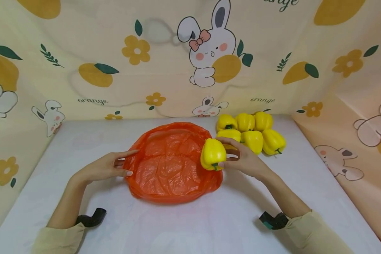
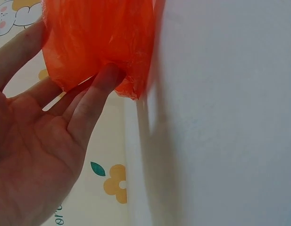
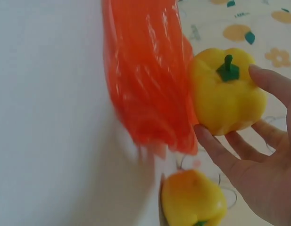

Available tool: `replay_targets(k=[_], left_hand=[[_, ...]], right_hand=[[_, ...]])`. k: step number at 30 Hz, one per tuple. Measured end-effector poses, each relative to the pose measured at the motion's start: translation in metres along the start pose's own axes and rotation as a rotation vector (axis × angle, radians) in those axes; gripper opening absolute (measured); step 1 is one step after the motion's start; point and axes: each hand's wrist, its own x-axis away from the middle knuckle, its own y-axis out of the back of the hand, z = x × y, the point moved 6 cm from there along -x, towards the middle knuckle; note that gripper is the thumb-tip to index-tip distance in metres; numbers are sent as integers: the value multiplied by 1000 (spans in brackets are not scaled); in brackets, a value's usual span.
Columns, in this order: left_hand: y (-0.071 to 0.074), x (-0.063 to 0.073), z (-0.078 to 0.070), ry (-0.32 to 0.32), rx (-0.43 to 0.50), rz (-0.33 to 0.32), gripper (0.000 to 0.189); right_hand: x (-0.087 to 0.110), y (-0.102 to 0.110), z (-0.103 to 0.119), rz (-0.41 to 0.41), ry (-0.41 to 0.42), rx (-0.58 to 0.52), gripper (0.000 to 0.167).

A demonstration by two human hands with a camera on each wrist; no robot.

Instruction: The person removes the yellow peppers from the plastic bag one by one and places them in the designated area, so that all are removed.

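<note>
A red plastic bag (image 1: 169, 199) stands with its mouth spread wide on the white table. My left hand (image 1: 106, 167) pinches the bag's left edge between thumb and fingers; the left wrist view shows the film of the bag (image 2: 103, 42) at the fingertips. My right hand (image 1: 246, 160) holds a yellow bell pepper (image 1: 213, 154) at the bag's right rim, its green stem pointing toward me. In the right wrist view, thumb and fingers grip the pepper (image 3: 228, 101) from opposite sides, close beside the bag (image 3: 150, 75).
Several more yellow bell peppers (image 1: 252, 141) sit grouped at the back right of the white table (image 1: 190, 225). A printed cloth (image 1: 165, 63) with rabbits and oranges walls the back and sides. Black wrist mounts (image 1: 92, 217) are on both forearms.
</note>
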Motion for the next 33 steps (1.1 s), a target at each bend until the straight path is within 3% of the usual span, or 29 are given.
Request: replay_targets(k=[11,19,26,33], left_hand=[[-1,-2,3,-9,45,-9,71],[0,-3,4,-10,38,-25,71],[-2,-3,3,1,40,-19,71],[-2,-3,3,5,22,-20,70]], right_hand=[[24,30,-18,-51,-32,87,76],[35,46,-33,-40,-51,135,76],[39,50,-46,-22,-17,147,75],[40,49,-55,-18,-38,154,75]])
